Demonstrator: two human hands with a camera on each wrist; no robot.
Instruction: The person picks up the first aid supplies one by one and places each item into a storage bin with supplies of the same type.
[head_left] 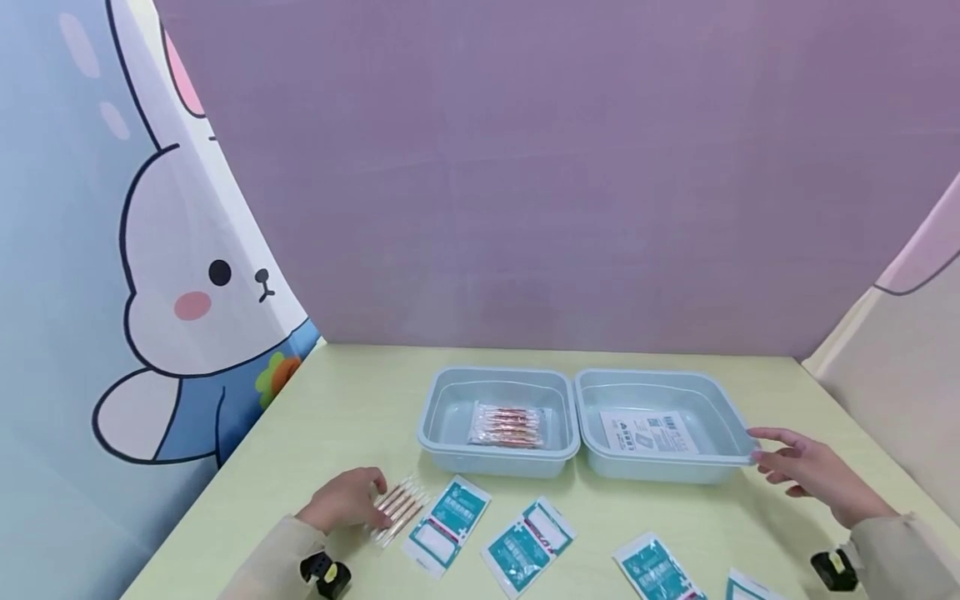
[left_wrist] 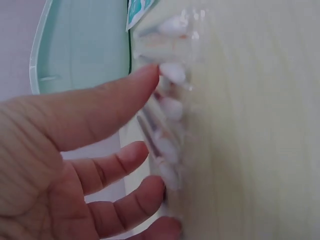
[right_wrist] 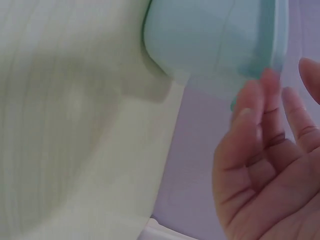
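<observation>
- The left hand [head_left: 347,498] is resting on the table [head_left: 360,400] with fingers loosely spread, fingertips touching a clear packet of cotton swabs [head_left: 401,506], not gripping it.
- The swab packet is lying just left of a teal sachet [head_left: 447,525].
- The right hand [head_left: 810,471] is hovering open, empty, fingertips at the right tray [head_left: 738,433] rim.
- The left tray [head_left: 442,408] is holding another swab packet [head_left: 510,425].
</observation>
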